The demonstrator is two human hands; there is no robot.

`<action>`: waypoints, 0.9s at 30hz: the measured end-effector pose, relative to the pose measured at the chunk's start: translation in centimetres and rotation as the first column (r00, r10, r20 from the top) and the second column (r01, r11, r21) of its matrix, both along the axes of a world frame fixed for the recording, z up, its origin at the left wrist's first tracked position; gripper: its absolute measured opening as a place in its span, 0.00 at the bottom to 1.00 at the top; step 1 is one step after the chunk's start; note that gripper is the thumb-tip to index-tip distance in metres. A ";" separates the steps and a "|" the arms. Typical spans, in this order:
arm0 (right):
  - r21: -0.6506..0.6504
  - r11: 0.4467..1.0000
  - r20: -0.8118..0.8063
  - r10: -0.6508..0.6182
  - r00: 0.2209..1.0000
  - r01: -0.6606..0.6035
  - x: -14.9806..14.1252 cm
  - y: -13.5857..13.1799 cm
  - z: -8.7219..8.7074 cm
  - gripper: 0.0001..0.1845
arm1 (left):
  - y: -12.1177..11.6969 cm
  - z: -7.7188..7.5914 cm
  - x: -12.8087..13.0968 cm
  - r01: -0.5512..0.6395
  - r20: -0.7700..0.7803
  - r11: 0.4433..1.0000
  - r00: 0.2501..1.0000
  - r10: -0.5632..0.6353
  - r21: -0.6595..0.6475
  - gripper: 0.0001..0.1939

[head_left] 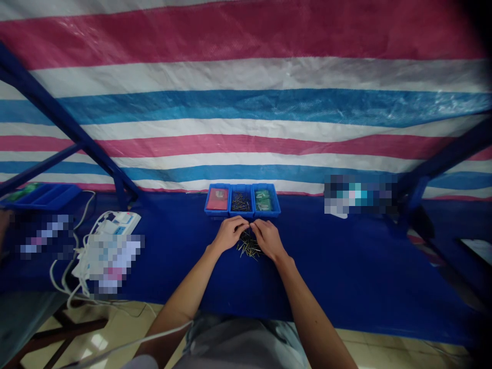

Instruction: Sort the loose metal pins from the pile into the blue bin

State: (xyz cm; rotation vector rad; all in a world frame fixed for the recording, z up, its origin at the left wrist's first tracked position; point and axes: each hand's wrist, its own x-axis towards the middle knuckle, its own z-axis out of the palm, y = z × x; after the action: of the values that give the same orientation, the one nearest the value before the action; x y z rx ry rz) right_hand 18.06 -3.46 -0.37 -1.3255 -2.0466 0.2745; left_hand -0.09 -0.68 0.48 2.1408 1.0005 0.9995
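A loose pile of thin metal screws or nails [249, 248] lies on the blue tabletop [246, 287]. Over its far edge, my left hand [230, 232] and my right hand [268, 238] come close together, fingertips almost meeting. Both are closed in a pinch, and whatever they hold is too small to make out. Just beyond them stand three joined blue bins. Flat reddish material fills the left bin [207, 208], dark screw-like pieces lie in the middle bin [241, 214], and the right bin [277, 208] holds green and pale small pieces.
To the left are a white power strip [126, 223] and tangled white cables [54, 277]. A blue divided tray [49, 197] sits farther left. Blurred items [357, 197] lie at the back right. Blue metal posts [92, 148] flank the table before a striped sheet [246, 110].
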 end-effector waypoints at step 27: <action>0.051 0.998 -0.108 0.034 0.994 -0.028 0.4 -0.2 0.4 0.13 | 0.1 0.0 0.0 -0.013 0.015 0.999 1.000 0.014 -0.049 0.11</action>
State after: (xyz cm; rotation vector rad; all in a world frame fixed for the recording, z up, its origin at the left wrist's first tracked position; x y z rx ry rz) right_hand 18.49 -3.67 0.04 -1.2233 -1.9720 0.3017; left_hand -0.07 -0.55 0.48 2.0861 1.0235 0.9859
